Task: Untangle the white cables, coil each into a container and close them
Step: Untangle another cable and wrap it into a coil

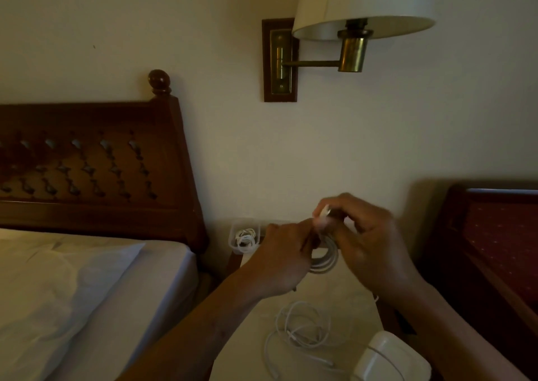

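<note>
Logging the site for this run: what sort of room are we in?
Probably a hotel bedroom: a bed with a carved wooden headboard, a brass swing-arm wall lamp, and a bedside table.

A coiled cable [324,260] is held upright just right of the open clear container [233,235], in which a second cable [245,236] is coiled; a loose cable [302,331] is sprawled nearer.
</note>
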